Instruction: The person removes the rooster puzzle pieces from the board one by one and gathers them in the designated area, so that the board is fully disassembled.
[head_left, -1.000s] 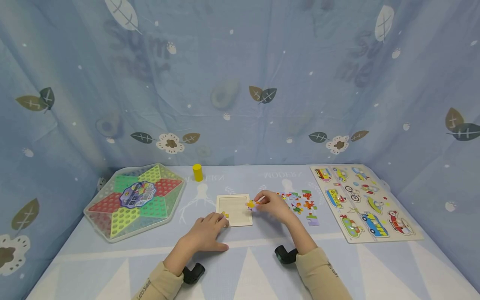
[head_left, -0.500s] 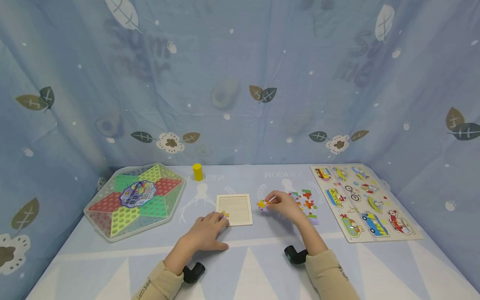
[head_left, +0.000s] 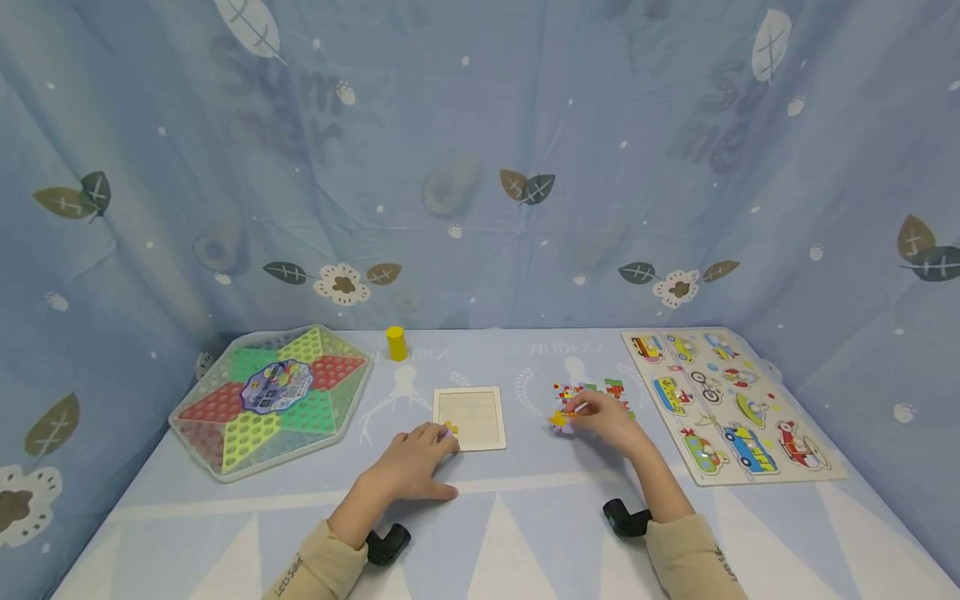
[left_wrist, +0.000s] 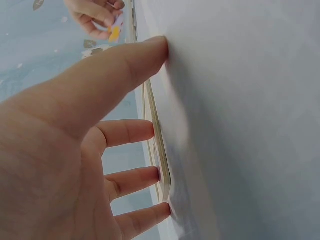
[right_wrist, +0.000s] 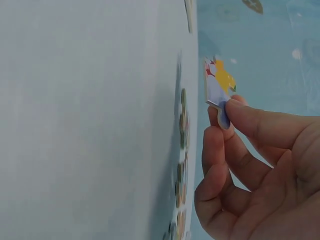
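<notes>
My right hand (head_left: 611, 419) pinches a yellow and lilac jigsaw piece (right_wrist: 218, 85) between thumb and fingertips, held above the table beside several other loose puzzle pieces (head_left: 615, 388). In the right wrist view those pieces lie in a row below the hand. My left hand (head_left: 416, 462) rests with spread, fairly straight fingers at the lower left of a shallow wooden puzzle tray (head_left: 487, 392). Its fingertips (left_wrist: 147, 175) touch the tray's edge, and its thumb rests on the table. One small yellow piece (head_left: 452, 427) lies in the tray's lower left corner, partly hidden by the fingers.
At the left lies a hexagonal checkers board (head_left: 247, 442) with coloured triangles. A yellow cylinder (head_left: 397, 343) stands behind the tray. On the right is a wooden vehicle picture board (head_left: 712, 408). A patterned blue curtain (head_left: 480, 167) closes off the back and sides.
My right hand has moved right, away from the tray, carrying the jigsaw piece to the loose pieces. The left hand stays in place on the tray.
</notes>
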